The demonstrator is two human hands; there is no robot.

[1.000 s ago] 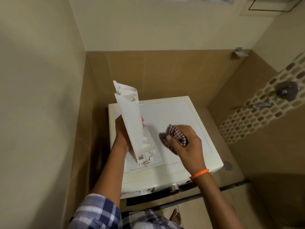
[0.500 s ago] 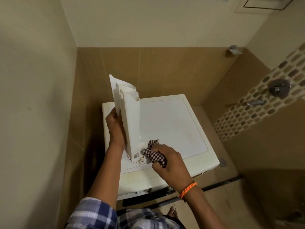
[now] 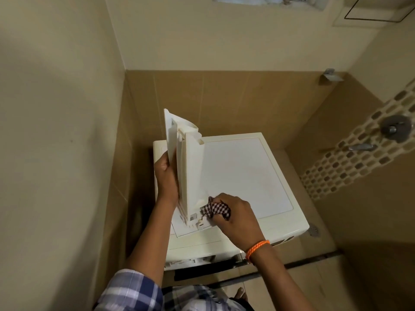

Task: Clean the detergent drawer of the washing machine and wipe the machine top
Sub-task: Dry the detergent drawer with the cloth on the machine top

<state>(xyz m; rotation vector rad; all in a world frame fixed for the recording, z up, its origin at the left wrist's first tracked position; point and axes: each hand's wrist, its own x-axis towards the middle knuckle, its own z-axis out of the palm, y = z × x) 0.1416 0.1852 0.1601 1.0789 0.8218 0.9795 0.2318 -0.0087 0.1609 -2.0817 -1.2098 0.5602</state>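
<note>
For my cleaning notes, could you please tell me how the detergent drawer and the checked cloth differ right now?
The detergent drawer is rigid white plastic, while the checked cloth is soft, dark-and-white and crumpled. The drawer stands on end on the washing machine top; the cloth is bunched against the drawer's lower end. The left hand holds the drawer's side; the right hand grips the cloth. Both are held over the machine.

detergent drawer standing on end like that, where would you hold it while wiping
Hold the detergent drawer around its long mid-body, coming from its left side, as the left hand does. It stands upright on the machine top, so a mid-height grip steadies it while the checked cloth works its lower end.
</note>
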